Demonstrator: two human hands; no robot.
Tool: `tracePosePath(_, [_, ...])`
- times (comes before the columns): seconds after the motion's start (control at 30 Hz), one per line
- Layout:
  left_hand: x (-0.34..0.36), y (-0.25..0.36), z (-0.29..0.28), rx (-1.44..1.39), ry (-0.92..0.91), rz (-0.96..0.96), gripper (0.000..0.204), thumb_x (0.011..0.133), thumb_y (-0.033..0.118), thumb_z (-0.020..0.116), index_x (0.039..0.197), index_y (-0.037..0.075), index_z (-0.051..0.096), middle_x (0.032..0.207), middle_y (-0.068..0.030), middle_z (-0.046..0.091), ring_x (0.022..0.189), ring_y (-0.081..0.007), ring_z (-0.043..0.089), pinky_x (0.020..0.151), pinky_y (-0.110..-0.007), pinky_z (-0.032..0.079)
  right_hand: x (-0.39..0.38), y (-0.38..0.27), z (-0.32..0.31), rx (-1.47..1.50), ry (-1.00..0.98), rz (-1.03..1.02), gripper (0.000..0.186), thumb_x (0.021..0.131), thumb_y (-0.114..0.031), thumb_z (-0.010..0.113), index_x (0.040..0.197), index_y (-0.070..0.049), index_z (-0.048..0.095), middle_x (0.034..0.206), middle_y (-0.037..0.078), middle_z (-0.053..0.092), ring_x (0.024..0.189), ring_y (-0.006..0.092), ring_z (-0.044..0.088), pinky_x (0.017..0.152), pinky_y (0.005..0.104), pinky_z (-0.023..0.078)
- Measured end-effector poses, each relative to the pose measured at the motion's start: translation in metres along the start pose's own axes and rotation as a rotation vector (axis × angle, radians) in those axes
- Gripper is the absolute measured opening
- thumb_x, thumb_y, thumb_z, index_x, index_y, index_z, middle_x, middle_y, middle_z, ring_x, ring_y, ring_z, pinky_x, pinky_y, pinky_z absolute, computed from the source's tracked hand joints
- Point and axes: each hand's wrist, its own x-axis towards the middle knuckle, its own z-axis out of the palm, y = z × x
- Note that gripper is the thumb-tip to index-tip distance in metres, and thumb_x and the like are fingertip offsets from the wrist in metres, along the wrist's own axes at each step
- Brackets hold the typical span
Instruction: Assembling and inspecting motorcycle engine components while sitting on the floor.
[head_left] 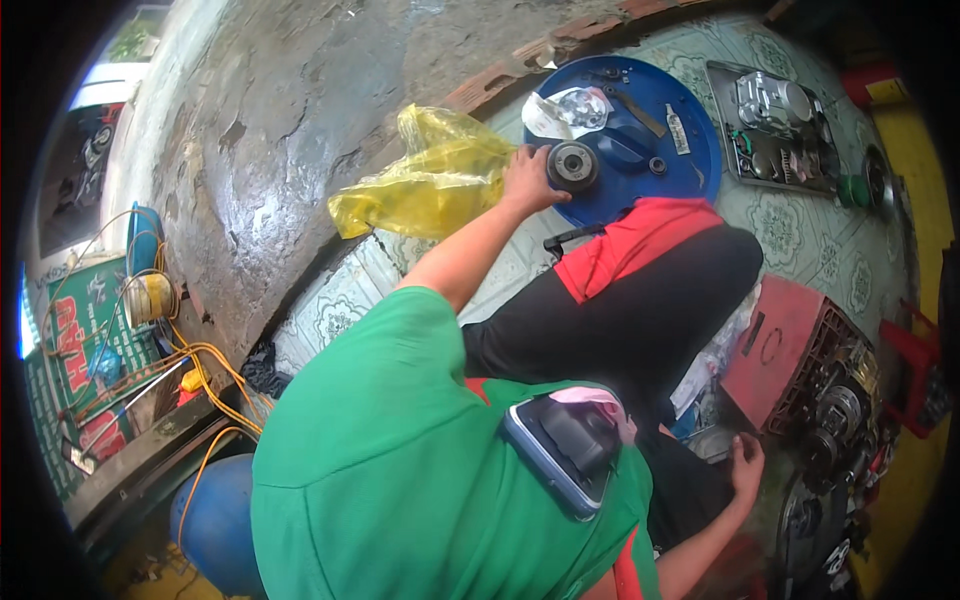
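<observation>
Patterned floor tiles carry a round blue tray. At its lower-left edge, the left hand grips a round metal machine part; whether the right hand holds anything, I cannot tell.

Between a bag and a tray, a lid is lying (a machine part is overlapping its left edge).

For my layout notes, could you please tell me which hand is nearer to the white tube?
Left. The left hand grips the round metal part, left of the white tube; the right hand is much farther away, below the tube in the picture.
</observation>
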Motion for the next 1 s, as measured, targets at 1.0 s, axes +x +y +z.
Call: tracePosePath(1.0, [0.054,0.091,-0.059,-1.730,-0.831,-0.157,0.060,0.084,0.054,0.054,0.133,0.019,0.054,0.125,-0.0086,0.063,0.110,-0.0278,0.063,0.084,-0.046,0.052,0.028,0.002,0.004,0.084,0.086,0.105,0.028,0.090,-0.022,0.070,0.103,0.002,0.065,0.073,0.004,0.063,0.064,0.0101,0.058,0.060,0.0272,0.048])
